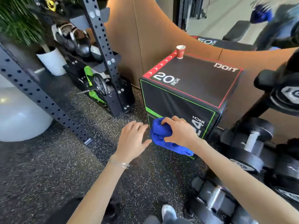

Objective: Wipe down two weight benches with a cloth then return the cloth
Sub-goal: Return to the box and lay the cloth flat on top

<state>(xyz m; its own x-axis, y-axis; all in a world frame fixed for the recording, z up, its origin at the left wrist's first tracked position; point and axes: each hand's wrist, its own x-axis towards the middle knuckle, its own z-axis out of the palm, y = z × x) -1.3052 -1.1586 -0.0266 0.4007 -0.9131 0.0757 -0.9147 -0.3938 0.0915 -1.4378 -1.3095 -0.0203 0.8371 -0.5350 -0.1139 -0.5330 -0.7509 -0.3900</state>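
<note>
My right hand (179,131) grips a bunched blue cloth (160,135) in front of the near face of a black plyo box (194,81). The cloth's loose end hangs down below my wrist. My left hand (132,138) is open just left of the cloth, fingers spread, fingertips almost touching it. A mirror at the upper right reflects a black weight bench (237,30) and the blue cloth. No bench is seen directly.
A red paper cup (180,51) stands on the box's far corner. A black perforated rack (103,50) with kettlebells and gear rises at left, with a white ball (19,113) beside it. Dumbbells (249,146) lie at right on the speckled rubber floor (61,159).
</note>
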